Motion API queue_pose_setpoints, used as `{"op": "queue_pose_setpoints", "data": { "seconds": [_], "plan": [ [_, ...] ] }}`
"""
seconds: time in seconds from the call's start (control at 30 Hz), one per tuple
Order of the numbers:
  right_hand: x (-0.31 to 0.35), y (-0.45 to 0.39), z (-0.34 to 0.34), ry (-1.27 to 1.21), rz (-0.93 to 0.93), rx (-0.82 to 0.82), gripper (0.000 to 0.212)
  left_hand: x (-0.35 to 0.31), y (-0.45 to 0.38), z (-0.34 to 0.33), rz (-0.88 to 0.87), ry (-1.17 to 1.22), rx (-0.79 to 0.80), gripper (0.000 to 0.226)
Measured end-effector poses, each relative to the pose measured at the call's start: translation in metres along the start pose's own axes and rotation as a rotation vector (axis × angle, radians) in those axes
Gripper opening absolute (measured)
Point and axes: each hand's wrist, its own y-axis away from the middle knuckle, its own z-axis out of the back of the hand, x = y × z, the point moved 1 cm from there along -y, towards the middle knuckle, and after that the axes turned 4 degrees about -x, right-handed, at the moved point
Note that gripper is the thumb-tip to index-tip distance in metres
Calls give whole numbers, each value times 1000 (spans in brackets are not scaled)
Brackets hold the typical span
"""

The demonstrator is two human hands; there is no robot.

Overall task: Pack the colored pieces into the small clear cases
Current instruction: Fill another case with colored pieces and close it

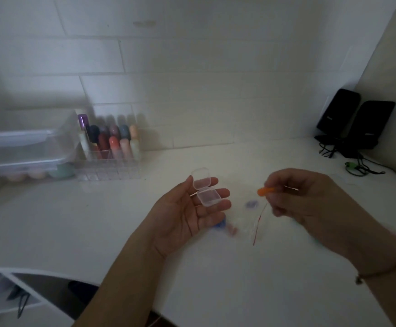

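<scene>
My left hand [187, 213] is lying palm-up, fingers straight, carrying the open clear case [205, 190] on its fingertips; my right hand [296, 197] is pinching an orange piece [263, 191] just beside it.

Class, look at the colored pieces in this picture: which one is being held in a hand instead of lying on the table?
The orange piece, pinched in the right hand. The blue piece and purple piece lie on the table.

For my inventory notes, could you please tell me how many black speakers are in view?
2: one black speaker leans against the wall in the far right corner of the table, the other speaker just to its right, nearer the side wall.
</scene>
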Motion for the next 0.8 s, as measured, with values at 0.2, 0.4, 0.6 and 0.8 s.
{"op": "queue_pose_setpoints", "data": {
  "seconds": [0.2, 0.4, 0.6, 0.8],
  "plan": [
    [9, -18, -52, 411, 262, 58, 28, 2, 1, 2, -12, 15, 46, 38],
    [3, -25, -76, 863, 300, 2, 18, 2, 1, 7, -18, 26, 67, 46],
    [-2, -24, -77, 948, 425, 33, 10, 2, 3, 5, -24, 42, 130, 41],
    [0, -12, -47, 689, 584, -209, 8, 0, 2, 5, -23, 18, 49, 46]
  ]
}}
